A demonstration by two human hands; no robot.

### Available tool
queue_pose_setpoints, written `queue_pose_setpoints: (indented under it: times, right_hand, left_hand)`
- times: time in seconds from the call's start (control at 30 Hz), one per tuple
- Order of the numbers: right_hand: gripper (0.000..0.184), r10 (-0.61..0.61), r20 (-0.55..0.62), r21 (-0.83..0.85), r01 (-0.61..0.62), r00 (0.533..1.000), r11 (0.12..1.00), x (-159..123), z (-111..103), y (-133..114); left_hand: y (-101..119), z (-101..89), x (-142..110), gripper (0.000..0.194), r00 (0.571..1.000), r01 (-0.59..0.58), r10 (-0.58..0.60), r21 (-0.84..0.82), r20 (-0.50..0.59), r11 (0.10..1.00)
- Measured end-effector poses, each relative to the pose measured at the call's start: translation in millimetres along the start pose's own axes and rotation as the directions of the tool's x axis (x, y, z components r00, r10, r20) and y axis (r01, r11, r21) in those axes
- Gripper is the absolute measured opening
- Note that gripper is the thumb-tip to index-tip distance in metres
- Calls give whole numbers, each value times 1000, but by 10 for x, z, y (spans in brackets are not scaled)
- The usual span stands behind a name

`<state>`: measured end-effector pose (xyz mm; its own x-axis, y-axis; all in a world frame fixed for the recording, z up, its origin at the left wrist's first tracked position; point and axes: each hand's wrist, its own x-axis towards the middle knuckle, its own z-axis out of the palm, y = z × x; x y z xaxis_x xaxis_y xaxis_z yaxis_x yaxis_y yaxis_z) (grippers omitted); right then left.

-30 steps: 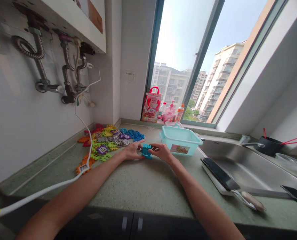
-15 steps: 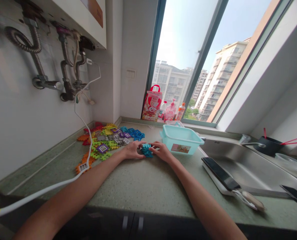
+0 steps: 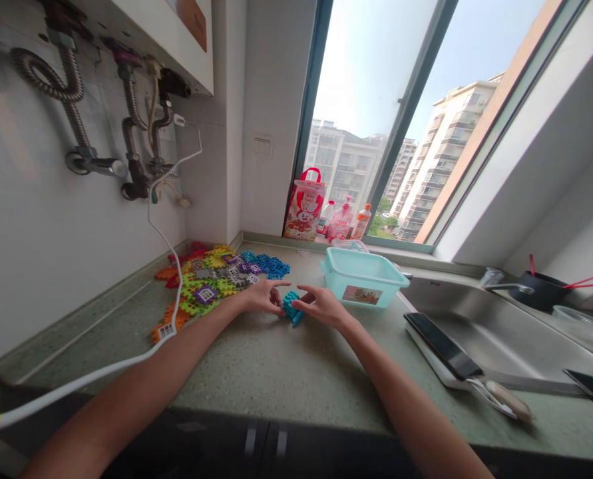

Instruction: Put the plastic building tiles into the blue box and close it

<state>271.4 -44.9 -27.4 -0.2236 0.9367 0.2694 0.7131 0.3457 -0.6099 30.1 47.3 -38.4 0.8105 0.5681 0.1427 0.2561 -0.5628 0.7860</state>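
A stack of teal interlocking building pieces (image 3: 292, 308) with notched edges stands slightly tilted on the counter between my two hands. My left hand (image 3: 266, 297) is on its left side, thumb close to the pieces and fingers stretched out. From the right, my right hand (image 3: 321, 304) reaches in with its fingers extended and the thumb at or very near the stack; contact is hard to make out. Farther left lies a spread of similar interlocking pieces (image 3: 221, 271) in red, orange, green, grey, purple and blue, some with white window grids.
A light teal plastic bin (image 3: 366, 283) stands behind my right hand, beside the steel sink (image 3: 480, 319). A phone (image 3: 443, 346) lies at the sink's near edge. A white cable (image 3: 91, 376) crosses the left side over the counter. Bottles (image 3: 341, 223) line the windowsill.
My fingers have come off the teal stack and spread apart, leaving more of it showing. The stack now sits turned and a little lower in view.
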Motion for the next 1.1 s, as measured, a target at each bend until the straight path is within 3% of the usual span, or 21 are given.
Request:
queue_pose_setpoints:
  times: [0.13, 0.3, 0.37, 0.5, 0.67, 0.77, 0.93, 1.1]
  right_hand:
    - [74, -6, 50, -8, 6, 999, 1000, -28, 21, -8]
    - [50, -61, 61, 50, 58, 996, 997, -8, 102, 39]
    - [42, -60, 56, 60, 57, 997, 997, -4, 119, 46]
    - [42, -35, 37, 47, 33, 999, 998, -8, 137, 36]
    - [44, 3, 11, 33, -4, 1000, 999, -1, 192, 22]
    - [45, 16, 4, 31, -16, 1000, 999, 10, 231, 16]
    - [43, 36, -21, 56, -35, 999, 998, 24, 268, 23]
    - [43, 24, -7, 76, -24, 1000, 997, 24, 281, 41]
  left_hand:
    - [1, 35, 13, 101, 998, 22, -18, -92, 52, 996]
    - [78, 63, 13, 47, 997, -55, 55, -11, 60, 998]
    - [106, 58, 12, 38, 998, -58, 56, 60, 32, 997]
    - [129, 23, 18, 36, 1000, -27, 28, 152, -5, 988]
    - [129, -13, 24, 37, 993, -13, 15, -20, 116, 1000]
    - [99, -8, 37, 35, 991, -7, 16, -74, 129, 997]
    - [20, 11, 68, 33, 998, -16, 14, 29, 64, 999]
    - [42, 9, 59, 32, 995, 1, -4, 28, 96, 1000]
